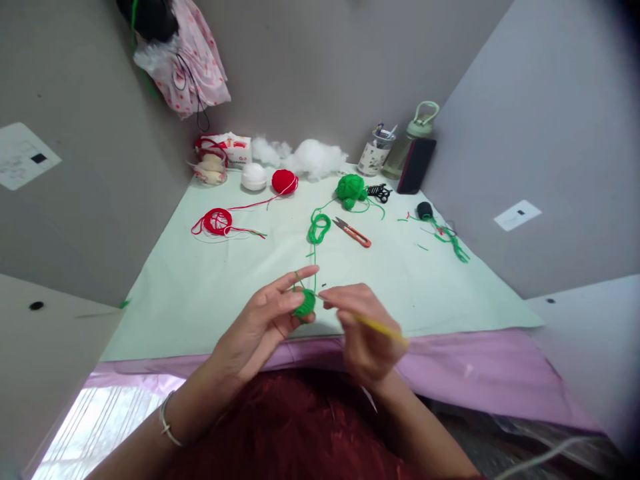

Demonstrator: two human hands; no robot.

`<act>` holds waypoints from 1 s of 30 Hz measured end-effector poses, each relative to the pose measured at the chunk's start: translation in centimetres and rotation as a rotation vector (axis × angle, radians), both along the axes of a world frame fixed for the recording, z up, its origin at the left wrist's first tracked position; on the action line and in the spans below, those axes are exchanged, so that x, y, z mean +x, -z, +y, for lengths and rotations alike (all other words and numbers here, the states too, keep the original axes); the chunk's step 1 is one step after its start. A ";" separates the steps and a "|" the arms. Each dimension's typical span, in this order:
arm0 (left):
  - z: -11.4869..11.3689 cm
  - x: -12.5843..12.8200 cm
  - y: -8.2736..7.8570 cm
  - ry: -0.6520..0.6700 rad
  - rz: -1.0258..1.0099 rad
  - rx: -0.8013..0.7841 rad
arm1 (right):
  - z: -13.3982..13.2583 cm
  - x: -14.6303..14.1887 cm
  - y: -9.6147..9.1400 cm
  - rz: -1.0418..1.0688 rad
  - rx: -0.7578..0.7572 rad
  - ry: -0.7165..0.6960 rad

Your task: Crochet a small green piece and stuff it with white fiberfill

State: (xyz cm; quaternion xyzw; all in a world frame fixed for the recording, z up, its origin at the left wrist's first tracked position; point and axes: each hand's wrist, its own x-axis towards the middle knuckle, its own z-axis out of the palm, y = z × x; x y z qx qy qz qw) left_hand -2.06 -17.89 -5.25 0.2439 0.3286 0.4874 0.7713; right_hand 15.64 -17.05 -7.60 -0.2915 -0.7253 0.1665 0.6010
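Note:
My left hand point(267, 317) pinches a small green crocheted piece point(305, 303) between thumb and fingers, its index finger stretched out with green yarn over it. My right hand point(361, 327) is closed on a yellow crochet hook point(380, 327), whose tip points into the green piece. The green yarn strand runs up the table through a loose green coil point(319, 227) to a green yarn ball point(351, 189).
On the pale green table point(200, 287): orange-handled snips point(353, 232), red yarn coil point(217, 221), red ball point(283, 181), white ball point(254, 177), white stuffing point(313, 158), black hair clip point(379, 193), dark yarn ball point(425, 211) with green scraps, cup, bottle, phone. Grey walls close in on three sides.

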 end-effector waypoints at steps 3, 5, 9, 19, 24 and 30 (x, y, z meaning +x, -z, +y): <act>0.1 -0.2 -0.2 -0.045 0.034 0.044 | 0.7 -0.3 -0.3 0.352 -0.342 -0.185; 0.0 0.0 -0.2 -0.042 0.073 0.087 | 1.0 -0.5 -0.5 0.409 -0.417 -0.265; -0.2 0.5 0.0 -0.097 0.199 0.178 | 0.7 -0.9 -0.2 0.256 -0.303 -0.180; 0.3 0.0 0.3 -0.010 -0.026 -0.007 | 0.4 -0.5 0.0 0.139 -0.141 -0.002; 0.2 0.0 0.1 -0.038 0.079 0.111 | 1.1 -1.1 -0.7 0.398 -0.484 -0.192; -0.4 -0.2 0.4 0.023 0.196 0.255 | 1.1 -0.9 -0.3 0.372 -0.520 -0.175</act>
